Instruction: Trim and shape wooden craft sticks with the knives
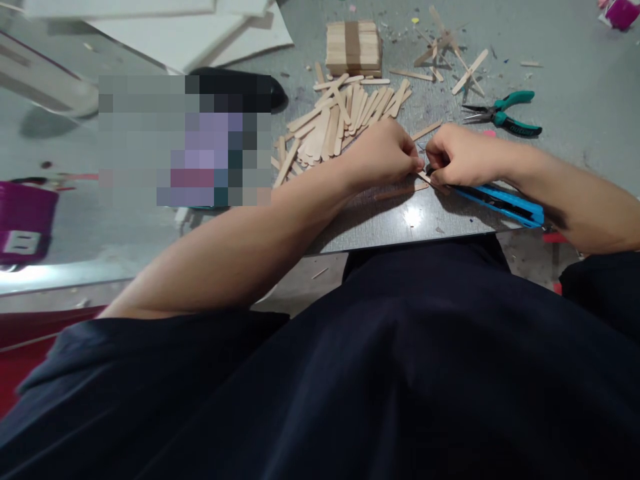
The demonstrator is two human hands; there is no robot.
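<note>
Near the table's front edge, my left hand (393,148) is closed in a pinch on one end of a small wooden craft stick (425,178). My right hand (463,157) has its fingers curled at the stick's other end, thumb and forefinger close together, partly hiding it. Beneath the right hand and wrist a blue utility knife (505,202) slants down to the right; its front end is hidden by the fingers. Another craft stick (403,192) lies flat just below my left hand. Behind the left hand spreads a loose pile of craft sticks (330,127).
A banded bundle of sticks (345,50) stands at the back. Green-handled pliers (505,115) lie right of it, below crossed stick pieces (445,43). White boards (235,40) and a purple container (27,220) are on the left. A blurred patch covers part of the table.
</note>
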